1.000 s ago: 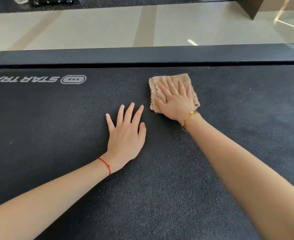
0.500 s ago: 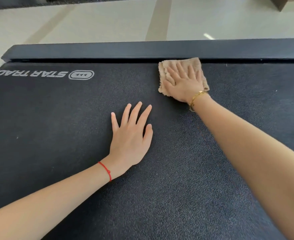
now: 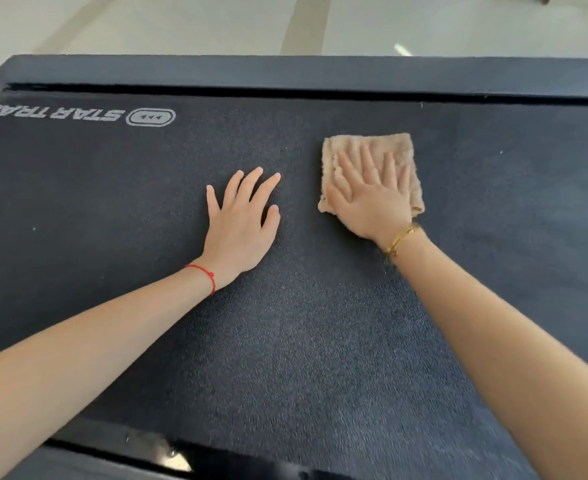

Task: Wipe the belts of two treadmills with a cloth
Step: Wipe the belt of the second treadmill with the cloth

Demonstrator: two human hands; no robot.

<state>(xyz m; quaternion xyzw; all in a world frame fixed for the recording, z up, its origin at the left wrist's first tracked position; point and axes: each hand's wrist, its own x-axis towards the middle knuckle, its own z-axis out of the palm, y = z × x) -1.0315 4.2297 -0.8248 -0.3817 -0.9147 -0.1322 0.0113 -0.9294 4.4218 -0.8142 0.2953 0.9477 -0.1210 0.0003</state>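
Head view, single treadmill in frame. The right hand (image 3: 368, 199) lies flat, fingers spread, pressed palm-down on the cloth (image 3: 399, 150). It is not pinching the cloth; the open palm pins it against the belt (image 3: 285, 341). The cloth is tan, folded into a rough square, and sits directly under the right hand, with its edges showing beyond the fingertips and on both sides of the hand.

The left hand (image 3: 240, 226) is just beside the cloth, on its left. It is open, fingers splayed, resting empty on the belt, apparently as a brace. A red string (image 3: 204, 273) circles the left wrist and a gold bracelet (image 3: 399, 239) the right.

Ahead of both hands runs the side rail (image 3: 285, 72), with pale floor (image 3: 181, 22) beyond it. The white logo (image 3: 78, 116) is printed on the belt, ahead and to the left of the left hand.

Handling, judged: the cloth looks soft, fluffy, light and limp. It should bunch or unfold if pushed from one edge. The best hold is a flat palm over its middle, with the fingers spread toward the corners so the folds stay together. The belt surface is textured and looks grippy, so drag on the pile is likely and steady downward pressure is advisable.

Progress, judged: wiping of this belt is under way. The second treadmill is not visible.
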